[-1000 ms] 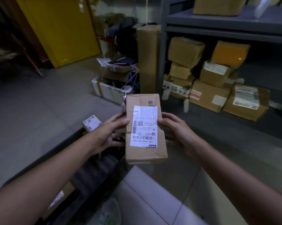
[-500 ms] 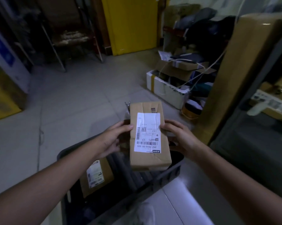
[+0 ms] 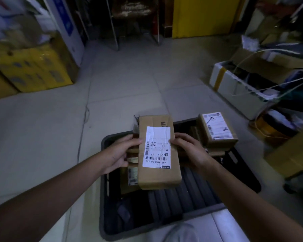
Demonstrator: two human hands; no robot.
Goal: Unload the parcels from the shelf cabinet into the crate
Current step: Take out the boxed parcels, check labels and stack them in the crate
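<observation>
One parcel (image 3: pixel 157 154): we are clasping it, left hand (image 3: pixel 117 154) and right hand (image 3: pixel 191 151), over the crate (image 3: pixel 102 198).
Next: likely lowering it inside.

Two hands in shot: left hand (image 3: pixel 119 154), right hand (image 3: pixel 191 151). One brown parcel (image 3: pixel 157 179) gripped between them, one white label (image 3: pixel 156 147) on its face. One dark crate (image 3: pixel 103 198) below. Inside, at least two more: one labelled parcel (image 3: pixel 217 131) at the far right corner, one flat parcel (image 3: pixel 129 179) under the left hand. Off left, yellow cartons (image 3: pixel 33 70), at least two, too blurred for more. One white box (image 3: pixel 234 88) right. One yellow door (image 3: pixel 204 16).
</observation>
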